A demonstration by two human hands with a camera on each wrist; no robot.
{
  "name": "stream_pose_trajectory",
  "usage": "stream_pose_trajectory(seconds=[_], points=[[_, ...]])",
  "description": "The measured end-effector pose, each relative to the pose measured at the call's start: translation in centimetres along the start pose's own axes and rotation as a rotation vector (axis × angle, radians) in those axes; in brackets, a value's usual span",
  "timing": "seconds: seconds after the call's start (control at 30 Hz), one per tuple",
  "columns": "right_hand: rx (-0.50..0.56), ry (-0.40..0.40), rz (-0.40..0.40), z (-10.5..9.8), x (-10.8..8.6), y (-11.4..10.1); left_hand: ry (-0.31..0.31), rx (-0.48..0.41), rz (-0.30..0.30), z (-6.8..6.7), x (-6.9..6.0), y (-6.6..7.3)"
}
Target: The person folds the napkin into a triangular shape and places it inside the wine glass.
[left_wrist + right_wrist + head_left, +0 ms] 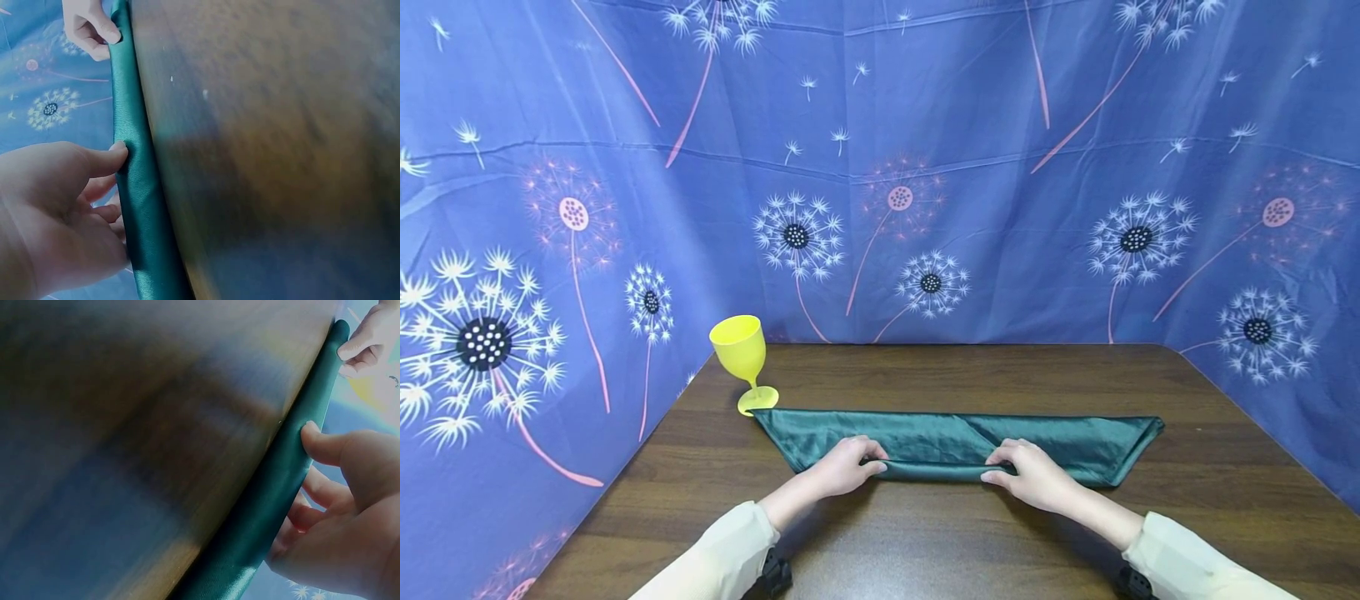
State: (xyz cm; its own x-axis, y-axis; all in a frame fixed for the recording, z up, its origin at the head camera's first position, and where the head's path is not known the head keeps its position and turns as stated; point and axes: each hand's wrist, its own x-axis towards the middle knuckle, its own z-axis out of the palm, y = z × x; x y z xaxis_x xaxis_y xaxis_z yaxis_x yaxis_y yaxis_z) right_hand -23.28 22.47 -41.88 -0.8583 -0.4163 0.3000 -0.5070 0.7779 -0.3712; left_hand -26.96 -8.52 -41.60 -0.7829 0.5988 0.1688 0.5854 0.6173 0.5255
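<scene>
A dark green satin cloth point(917, 433) lies across the wooden table, folded into a wide strip with slanting ends. Its near edge forms a rounded roll, which fills the middle of both wrist views. My left hand point(846, 467) pinches this edge left of centre, thumb on the near side and fingers behind. Right of centre, my right hand point(1033, 477) pinches the same edge in a like way. Parts of the fingers are hidden behind the cloth. Past the cloth's far left corner stands a yellow goblet point(741, 348), upright, its foot touching or nearly touching that corner.
The brown wooden table point(925, 542) extends in front of and behind the cloth. A blue curtain point(1000, 250) with dandelion prints hangs along the table's back and sides. Dark wrist devices point(773, 573) sit under the pale sleeves.
</scene>
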Motion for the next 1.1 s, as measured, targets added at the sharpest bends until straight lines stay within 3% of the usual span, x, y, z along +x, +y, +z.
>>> stream_pose_trajectory(seconds=[0.33, 0.73, 1.1], points=[[0.018, 0.004, 0.093, -0.04, 0.03, -0.21, 0.004, -0.034, -0.007, 0.09, 0.05, -0.05], [0.034, -0.008, 0.057, 0.25, 0.05, 0.18, 0.018, -0.003, 0.021, 0.13, 0.05, -0.05], [0.064, -0.014, 0.067, 0.01, 0.15, 0.04, 0.062, -0.019, -0.005, 0.22, 0.02, -0.57]])
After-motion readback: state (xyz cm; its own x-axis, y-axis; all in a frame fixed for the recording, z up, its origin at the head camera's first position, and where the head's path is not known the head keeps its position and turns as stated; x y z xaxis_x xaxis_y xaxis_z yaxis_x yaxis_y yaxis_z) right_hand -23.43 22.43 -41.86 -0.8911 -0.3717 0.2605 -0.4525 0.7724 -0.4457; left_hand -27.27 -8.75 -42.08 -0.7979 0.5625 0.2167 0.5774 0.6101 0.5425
